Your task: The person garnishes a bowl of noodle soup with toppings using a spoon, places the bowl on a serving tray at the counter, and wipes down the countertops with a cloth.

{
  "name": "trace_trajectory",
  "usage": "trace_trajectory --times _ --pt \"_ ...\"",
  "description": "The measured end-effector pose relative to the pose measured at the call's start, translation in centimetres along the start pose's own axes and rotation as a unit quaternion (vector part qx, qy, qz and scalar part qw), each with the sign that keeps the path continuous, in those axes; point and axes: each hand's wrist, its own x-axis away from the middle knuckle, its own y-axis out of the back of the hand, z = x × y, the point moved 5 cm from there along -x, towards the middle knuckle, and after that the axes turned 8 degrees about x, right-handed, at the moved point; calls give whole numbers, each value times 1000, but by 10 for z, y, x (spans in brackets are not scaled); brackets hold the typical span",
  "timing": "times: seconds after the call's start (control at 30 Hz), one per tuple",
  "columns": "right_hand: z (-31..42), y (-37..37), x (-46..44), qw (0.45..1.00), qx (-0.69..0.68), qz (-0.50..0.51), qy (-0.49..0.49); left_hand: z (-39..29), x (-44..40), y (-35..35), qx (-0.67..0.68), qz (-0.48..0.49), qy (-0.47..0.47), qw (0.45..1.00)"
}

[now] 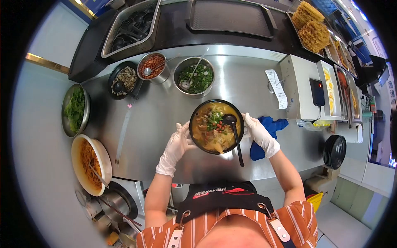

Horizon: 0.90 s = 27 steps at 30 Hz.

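Observation:
A black bowl of soup (206, 138), topped with green onion and peanuts, is between my two gloved hands over the steel counter. My left hand (178, 142) grips its left side, and my right hand (258, 132) grips the right side. A black spoon (236, 136) rests in the soup, its handle hanging over the near rim. Beside my right hand a blue cloth (271, 126) lies crumpled. The fingers under the bowl are partly hidden.
Behind the bowl stand a pot of chopped green onion (196, 76), a pot of peanuts (153, 66) and a black bowl of diced topping (125, 78). Leafy greens (75, 109) and a white bowl of shredded food (105, 161) are left. Black plates (336, 152) sit right, near a receipt (276, 89).

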Motion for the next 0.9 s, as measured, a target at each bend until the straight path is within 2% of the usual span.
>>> trace_trajectory --times 0.13,0.2,0.23,0.33,0.43,0.63,0.9 --pt "24 12 27 998 -20 -46 45 -10 -3 -31 -10 28 2 1000" --pt "40 17 44 999 8 -42 -9 -18 -6 -50 -6 70 21 997" --pt "45 22 47 999 1 -40 2 -24 -9 -59 -14 79 15 997" --pt "72 32 57 999 6 -29 46 -42 -18 -82 -23 70 33 997" --pt "101 46 60 998 -17 -40 47 -66 -31 -107 -37 83 42 995" --pt "176 72 42 996 19 -50 66 -133 -77 -151 -48 105 54 992" --pt "278 116 -43 995 12 -26 95 -230 -188 -172 -87 126 26 988"
